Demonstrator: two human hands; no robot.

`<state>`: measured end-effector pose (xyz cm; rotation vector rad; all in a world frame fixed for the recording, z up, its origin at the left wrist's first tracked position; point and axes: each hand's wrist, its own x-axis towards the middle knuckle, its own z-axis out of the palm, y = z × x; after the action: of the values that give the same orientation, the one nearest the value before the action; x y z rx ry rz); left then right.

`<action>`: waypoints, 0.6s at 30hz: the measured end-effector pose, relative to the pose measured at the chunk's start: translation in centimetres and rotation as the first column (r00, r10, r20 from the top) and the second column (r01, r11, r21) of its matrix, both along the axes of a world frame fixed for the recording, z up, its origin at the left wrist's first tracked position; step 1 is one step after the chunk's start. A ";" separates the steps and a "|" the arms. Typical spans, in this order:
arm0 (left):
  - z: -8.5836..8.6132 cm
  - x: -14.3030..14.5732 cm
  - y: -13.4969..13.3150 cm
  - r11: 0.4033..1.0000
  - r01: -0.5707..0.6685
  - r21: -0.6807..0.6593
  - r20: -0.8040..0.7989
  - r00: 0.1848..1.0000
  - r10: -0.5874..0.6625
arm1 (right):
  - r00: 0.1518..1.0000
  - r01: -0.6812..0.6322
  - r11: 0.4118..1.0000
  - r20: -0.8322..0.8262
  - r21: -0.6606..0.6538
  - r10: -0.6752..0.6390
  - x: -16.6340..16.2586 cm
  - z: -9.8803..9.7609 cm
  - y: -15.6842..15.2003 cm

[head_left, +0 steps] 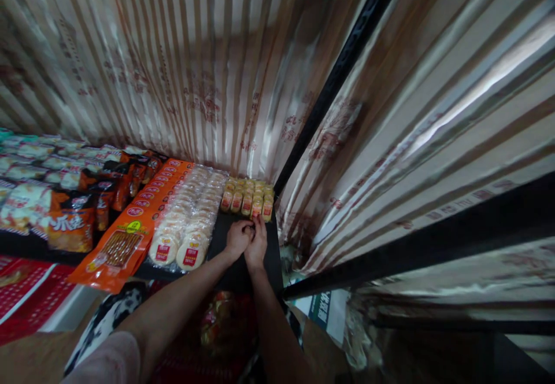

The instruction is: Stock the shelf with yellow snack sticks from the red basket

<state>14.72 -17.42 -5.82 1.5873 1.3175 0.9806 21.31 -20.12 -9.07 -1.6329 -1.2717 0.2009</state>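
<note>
Both of my hands meet on a black shelf just in front of rows of small yellow snack packs. My left hand is curled into a loose fist, and what is inside it is hidden. My right hand lies against the left one with fingers pressed together, its fingertips touching the nearest small pack. To the left of my hands lie clear bags of round crackers.
Orange flat packets lie in an overlapping row left of the crackers, with dark and orange snack bags further left. Striped shiny curtains hang behind and to the right. A black frame post rises at the shelf's corner.
</note>
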 end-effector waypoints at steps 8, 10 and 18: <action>1.6 -2.1 -6.3 0.972 0.030 -0.235 0.201 0.979 0.018 | 0.999 0.013 0.996 -0.046 -0.091 -0.017 -2.8 1.4 -5.9; 1.0 -3.1 -9.0 0.964 0.055 -0.259 0.284 0.959 0.022 | 0.998 0.006 0.991 -0.059 -0.133 -0.014 -4.1 0.9 -8.5; 0.4 -9.1 -18.1 0.907 0.169 -0.385 0.470 0.882 0.035 | 0.998 0.000 0.986 -0.061 -0.170 -0.010 -9.4 -0.6 -16.6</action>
<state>5.64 -35.52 -5.46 0.9803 1.0316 0.8921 11.92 -36.72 -9.63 -1.7603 -1.2309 0.3623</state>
